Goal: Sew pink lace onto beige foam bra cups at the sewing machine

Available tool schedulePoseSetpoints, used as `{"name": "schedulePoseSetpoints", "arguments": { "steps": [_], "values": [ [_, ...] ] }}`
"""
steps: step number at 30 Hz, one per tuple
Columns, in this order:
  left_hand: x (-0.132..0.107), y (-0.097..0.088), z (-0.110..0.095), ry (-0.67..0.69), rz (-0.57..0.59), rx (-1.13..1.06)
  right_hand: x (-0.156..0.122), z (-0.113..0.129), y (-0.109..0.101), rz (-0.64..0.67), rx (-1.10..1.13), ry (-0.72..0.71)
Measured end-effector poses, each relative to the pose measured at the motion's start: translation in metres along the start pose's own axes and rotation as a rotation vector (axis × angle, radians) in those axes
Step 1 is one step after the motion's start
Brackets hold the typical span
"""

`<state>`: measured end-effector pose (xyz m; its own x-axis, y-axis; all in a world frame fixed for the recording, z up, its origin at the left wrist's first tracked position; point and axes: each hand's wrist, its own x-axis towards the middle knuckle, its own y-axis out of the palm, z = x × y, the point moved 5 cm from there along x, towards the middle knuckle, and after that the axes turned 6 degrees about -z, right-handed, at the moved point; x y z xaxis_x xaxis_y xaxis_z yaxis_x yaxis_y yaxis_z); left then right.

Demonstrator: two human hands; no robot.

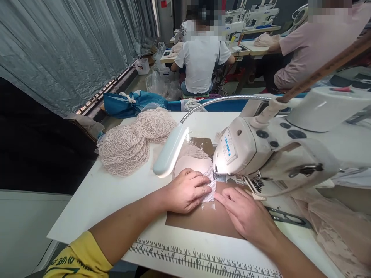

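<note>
Pale pink, smooth, rounded fabric cup with a white lacy strip lies on the white tabletop, at the front of the white sewing machine head with blue JUKI lettering. The left hand lies palm down and unclenched, its fingers loosely extended and slightly bent, their tips resting on the lacy strip. The right hand is palm down over a flat brown sheet, one digit reaching out to the strip's near right edge and the others bent; whether it pinches the fabric, I cannot tell.

The left thumb is hard to make out, and both palms are hidden from above. The needle area is mostly covered by the machine head, so the exact contact between needle and strip cannot be seen. The far part of the cup passes beneath a pale blue-white lamp on a bendable metal neck. Both forearms are cut off by the lower edge, as is a heap of sheer pale pink lace fabric at the right.

Relative to the hands, the cup's smooth part sits just beyond the left fingers, while the strip runs toward the gap between both hands.
</note>
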<state>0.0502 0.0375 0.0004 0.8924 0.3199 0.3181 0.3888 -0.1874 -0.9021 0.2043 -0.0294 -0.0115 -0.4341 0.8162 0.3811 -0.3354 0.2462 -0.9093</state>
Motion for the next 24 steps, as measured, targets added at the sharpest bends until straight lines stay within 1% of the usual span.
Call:
{"name": "schedulePoseSetpoints", "arguments": {
  "steps": [6, 11, 17, 24],
  "values": [
    [0.0005, -0.0003, -0.0011, -0.008, 0.015, -0.006, -0.0049, -0.0024, 0.0044, 0.022, 0.025, 0.011],
    [-0.0001, -0.0006, -0.0036, 0.018, 0.051, -0.005, -0.0089, -0.0054, 0.0074, 0.02, 0.033, 0.004],
    [-0.0012, -0.0009, -0.0061, 0.072, 0.057, 0.024, -0.0083, -0.0046, 0.0048, 0.007, 0.059, -0.007],
    [-0.0023, 0.0003, -0.0062, 0.097, 0.063, 0.036, -0.0076, -0.0035, 0.0002, -0.021, 0.061, -0.023]
  ]
}}
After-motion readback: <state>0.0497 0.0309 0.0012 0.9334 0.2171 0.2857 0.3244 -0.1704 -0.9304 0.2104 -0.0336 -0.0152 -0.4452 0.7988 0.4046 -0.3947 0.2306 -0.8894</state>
